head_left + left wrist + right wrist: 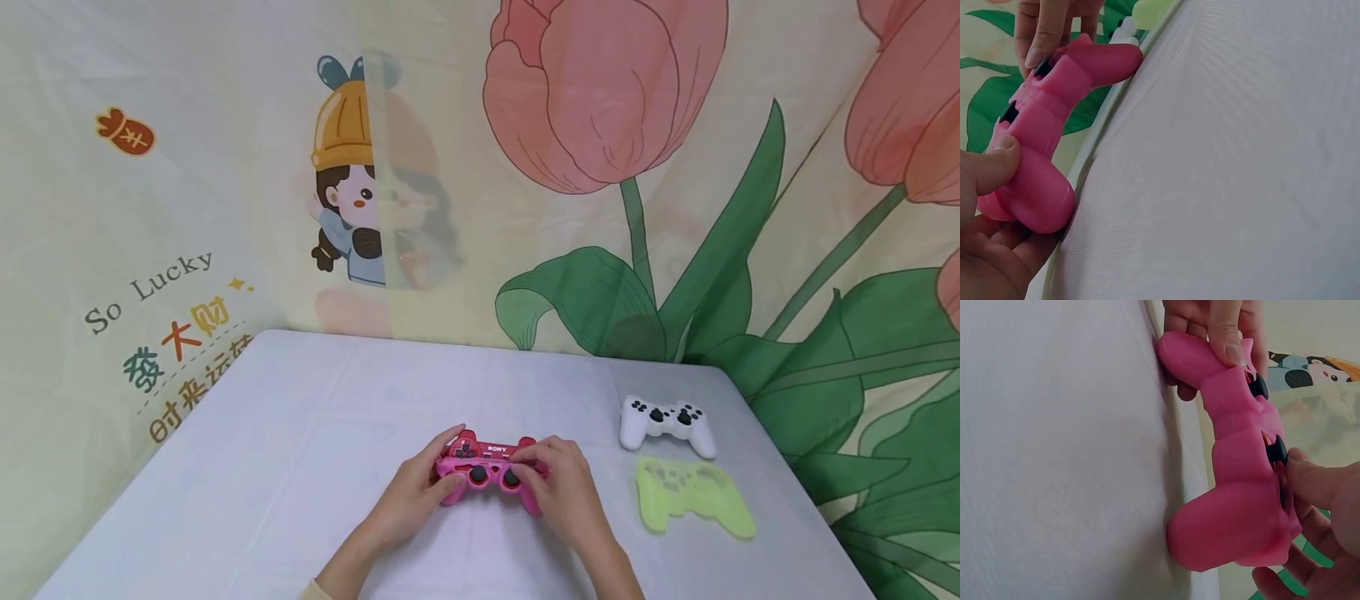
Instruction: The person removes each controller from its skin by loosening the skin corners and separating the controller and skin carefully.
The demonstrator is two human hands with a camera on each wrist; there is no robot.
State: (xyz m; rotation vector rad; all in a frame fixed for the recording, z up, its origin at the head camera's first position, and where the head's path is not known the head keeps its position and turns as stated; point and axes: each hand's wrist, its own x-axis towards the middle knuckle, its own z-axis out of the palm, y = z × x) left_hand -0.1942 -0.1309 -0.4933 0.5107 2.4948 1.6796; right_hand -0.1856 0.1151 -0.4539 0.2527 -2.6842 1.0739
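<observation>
A red game controller (487, 448) marked SONY is partly inside a pink silicone cover (1229, 519). The cover wraps both handles and the lower face, while the upper face shows red. Two black thumbsticks (477, 476) poke up through it. My left hand (408, 500) grips the left end, thumb on top of the cover and fingers beneath. At the right side, my right hand (564, 483) pinches the cover's edge beside the right thumbstick, hiding the buttons there. In the left wrist view, the left handle (1038, 194) lies between thumb and fingers.
A white game controller (666, 421) lies at the table's right side. Just in front of it is a flat yellow-green silicone cover (693, 496). The white-clothed table (337, 417) ends at a printed backdrop (450, 317) with tulips.
</observation>
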